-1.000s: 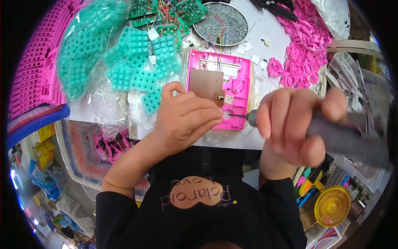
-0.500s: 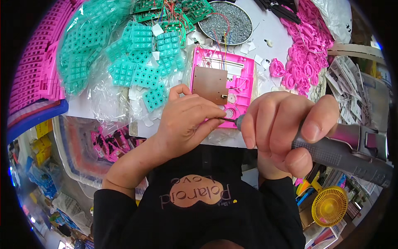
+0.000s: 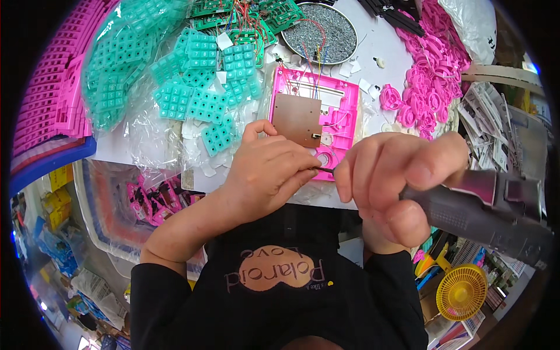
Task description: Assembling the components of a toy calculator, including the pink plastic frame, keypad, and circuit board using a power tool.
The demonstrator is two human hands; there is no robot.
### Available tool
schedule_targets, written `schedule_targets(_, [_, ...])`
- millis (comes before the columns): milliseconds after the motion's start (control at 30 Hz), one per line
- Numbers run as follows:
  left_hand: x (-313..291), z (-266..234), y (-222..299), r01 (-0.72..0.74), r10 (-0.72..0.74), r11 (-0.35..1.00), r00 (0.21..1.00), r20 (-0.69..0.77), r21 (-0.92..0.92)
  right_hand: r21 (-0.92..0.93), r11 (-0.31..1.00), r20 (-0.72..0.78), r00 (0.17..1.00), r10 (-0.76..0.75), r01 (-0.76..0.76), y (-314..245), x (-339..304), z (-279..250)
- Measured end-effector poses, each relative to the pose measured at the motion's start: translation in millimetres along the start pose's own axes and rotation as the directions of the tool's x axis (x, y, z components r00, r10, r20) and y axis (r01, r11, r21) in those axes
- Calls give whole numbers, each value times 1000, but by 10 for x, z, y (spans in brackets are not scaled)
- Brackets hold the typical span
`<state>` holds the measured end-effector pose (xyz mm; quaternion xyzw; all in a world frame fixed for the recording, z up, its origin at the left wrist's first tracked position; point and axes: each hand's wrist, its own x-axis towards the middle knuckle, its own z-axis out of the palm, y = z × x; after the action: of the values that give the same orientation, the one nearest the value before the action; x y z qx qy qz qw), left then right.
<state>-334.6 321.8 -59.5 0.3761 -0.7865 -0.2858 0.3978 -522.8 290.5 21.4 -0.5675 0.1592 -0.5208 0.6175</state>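
One driver (image 3: 472, 213) lifted; maybe one case (image 3: 318, 119).

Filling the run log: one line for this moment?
left hand steadies driver tip | right hand grips electric screwdriver | pink housing on table

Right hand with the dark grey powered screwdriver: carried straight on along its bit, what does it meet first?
Probably the left hand's fingertips, pinched at the bit tip; beyond them the pink plastic casing. Depth is unclear.

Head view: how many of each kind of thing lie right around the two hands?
hands: 2, left hand and right hand
electric screwdriver: 1
pink case: 1
brown board: 1
screw dish: 1
total: 6
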Motion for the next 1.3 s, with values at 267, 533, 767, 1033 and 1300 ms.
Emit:
schedule_targets(267, [51, -101, -79, -105, 100, 994, 986, 137, 28, 91, 994, -121, 990, 66, -55, 76, 21, 16])
schedule_targets(533, [-38, -2, -249, -25, -4, 921, 997, 73, 390, -94, 981, -293, 937, -189, 169, 558, 153, -309])
schedule_targets(767, [-113, 27, -280, 17, -44, 928, 997, 63, 373, -160, 987, -309, 949, -61, 12, 690, 168, -295])
schedule_targets(1033, [229, -51, -258, -17, 29, 960, 999, -39, 278, -55, 996, -278, 957, -84, 72, 553, 223, -206])
schedule_targets(1300, [276, 1, -270, -112, 141, 960, 985, -97, 255, -105, 992, -140, 987, -79, 65, 307, 186, -180])
